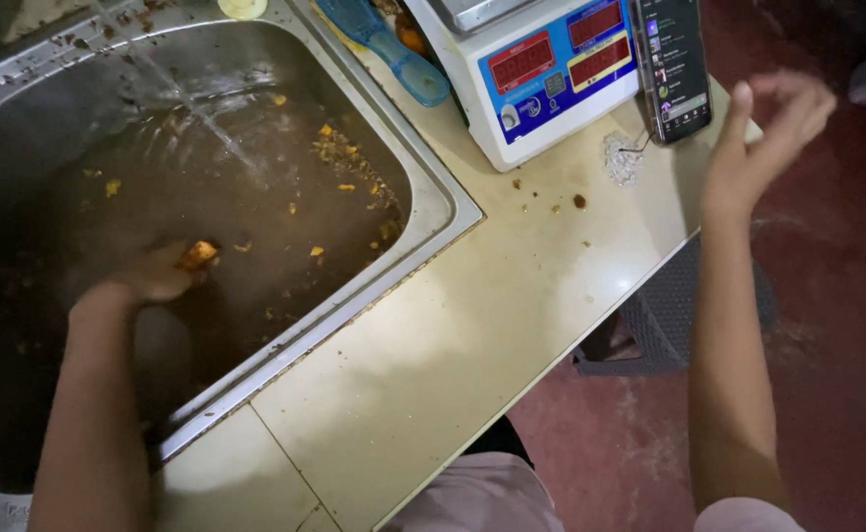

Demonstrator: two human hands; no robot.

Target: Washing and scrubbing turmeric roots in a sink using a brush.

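Observation:
My left hand (152, 278) is down in a steel sink (433, 197) filled with murky brown water, fingers closed around a small orange-yellow food scrap (198, 255) at the water's surface. A thin stream of water (187, 103) falls into the sink from the upper left. Loose bits of food (339, 153) float near the sink's right wall. My right hand (763, 138) is raised in the air past the counter's right edge, fingers apart and blurred, holding nothing, close to a propped-up phone (671, 64).
A cream counter (452, 345) runs right of the sink. On it stand a white and blue weighing scale (541, 74), a blue brush handle (384, 44) and a small wire scrubber (622, 158). A dark stool (664, 320) and red floor (846, 325) lie beyond the edge.

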